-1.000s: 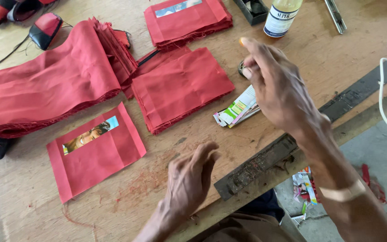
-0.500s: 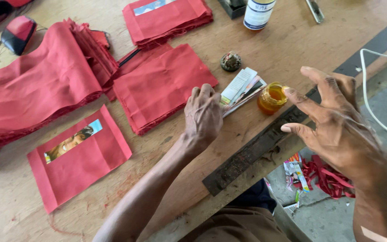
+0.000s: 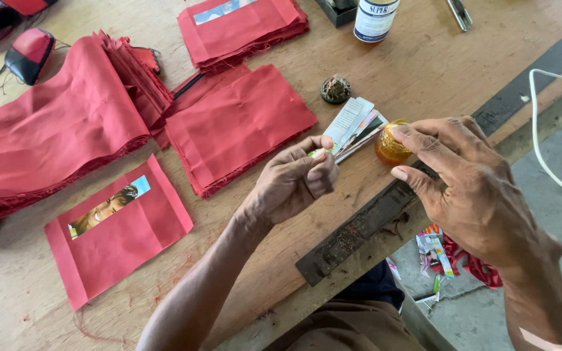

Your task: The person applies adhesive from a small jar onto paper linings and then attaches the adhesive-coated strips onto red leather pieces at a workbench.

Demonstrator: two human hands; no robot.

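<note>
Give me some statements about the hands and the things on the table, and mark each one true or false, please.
1. The left hand pinches one end of the stack of printed cards. True.
2. The right hand touches the small amber jar. True.
3. The right hand holds the white bottle. False: the bottle stands apart, at the top of the table.
4. The red pouch near the left forearm shows a picture strip. True.
5. The dark metal bar lies on the red cloth. False: it lies along the table edge.
</note>
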